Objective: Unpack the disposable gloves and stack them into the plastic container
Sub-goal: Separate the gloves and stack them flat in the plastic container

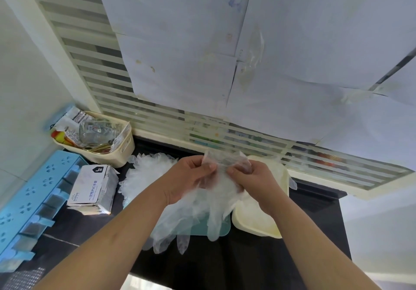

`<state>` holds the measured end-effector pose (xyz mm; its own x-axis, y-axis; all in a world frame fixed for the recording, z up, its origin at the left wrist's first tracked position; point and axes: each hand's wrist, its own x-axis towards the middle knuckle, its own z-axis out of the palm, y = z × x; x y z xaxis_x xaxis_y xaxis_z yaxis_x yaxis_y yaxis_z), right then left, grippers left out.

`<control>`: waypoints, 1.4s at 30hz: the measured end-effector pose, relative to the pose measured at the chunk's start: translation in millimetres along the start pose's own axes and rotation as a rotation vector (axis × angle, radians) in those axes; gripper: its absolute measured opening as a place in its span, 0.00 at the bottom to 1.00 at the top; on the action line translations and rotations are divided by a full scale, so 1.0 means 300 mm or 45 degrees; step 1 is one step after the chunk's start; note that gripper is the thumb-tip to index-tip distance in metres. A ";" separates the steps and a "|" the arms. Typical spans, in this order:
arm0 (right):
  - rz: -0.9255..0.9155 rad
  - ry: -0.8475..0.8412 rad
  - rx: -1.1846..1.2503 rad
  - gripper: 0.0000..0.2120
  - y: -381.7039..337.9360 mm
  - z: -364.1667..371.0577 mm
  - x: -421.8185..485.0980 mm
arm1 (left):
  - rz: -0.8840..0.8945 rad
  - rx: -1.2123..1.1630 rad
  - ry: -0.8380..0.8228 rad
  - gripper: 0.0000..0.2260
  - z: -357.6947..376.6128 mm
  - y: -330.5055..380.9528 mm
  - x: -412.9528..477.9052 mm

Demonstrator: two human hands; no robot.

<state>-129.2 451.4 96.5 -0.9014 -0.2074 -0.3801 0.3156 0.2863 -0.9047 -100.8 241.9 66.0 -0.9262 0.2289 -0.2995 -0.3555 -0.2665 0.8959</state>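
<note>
Both hands meet above the dark surface [247, 262]: my left hand [186, 179] and my right hand [256, 184] each pinch the cuff edge of a bunch of clear disposable gloves [216, 195], thumbs on top, fingers curled beneath. The glove fingers hang down toward me, their tips draping over a pale teal tray [221, 227] that lies on the surface. Just right of it, and partly behind my right hand, sits the cream plastic container [254, 222], its inside looking whitish; I cannot tell what it holds. A loose heap of more gloves [146, 172] lies behind my left hand. Left of that heap stands the torn-open glove box [90, 188], and behind it a cream basket [117, 152] filled with packets and a glass jar. A blue rack [33, 199] runs along the far left edge.
</note>
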 end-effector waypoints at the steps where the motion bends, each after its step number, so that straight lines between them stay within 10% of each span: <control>1: 0.013 0.023 0.004 0.04 0.000 -0.002 -0.002 | 0.001 -0.034 0.052 0.09 -0.007 0.002 0.006; 7: 0.093 0.087 0.083 0.19 0.032 -0.029 0.000 | 0.038 0.101 0.481 0.09 -0.071 -0.036 0.027; 13: 0.167 0.018 0.055 0.17 0.052 -0.029 0.009 | -0.158 0.205 0.064 0.20 -0.001 -0.078 0.041; 20: 0.240 0.326 -0.048 0.12 0.147 -0.093 0.045 | -0.304 0.189 0.348 0.09 -0.019 -0.192 0.053; 25: 0.312 0.376 0.011 0.16 0.202 -0.135 0.058 | -0.246 0.827 0.643 0.08 -0.073 -0.324 0.081; 34: 0.286 0.047 -0.196 0.07 0.249 -0.222 0.071 | -0.321 1.908 -0.072 0.22 0.054 -0.522 0.267; 38: 0.298 0.005 -0.113 0.14 0.280 -0.242 0.071 | -0.420 1.895 0.020 0.28 0.042 -0.552 0.300; 42: 0.300 0.007 -0.064 0.16 0.290 -0.228 0.076 | -0.191 1.816 0.143 0.13 0.012 -0.543 0.301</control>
<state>-142.5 535.6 22.3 -0.8063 -0.1244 -0.5783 0.5022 0.3727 -0.7803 -126.2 309.4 -105.9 -0.9207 0.0790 -0.3822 -0.0841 0.9161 0.3919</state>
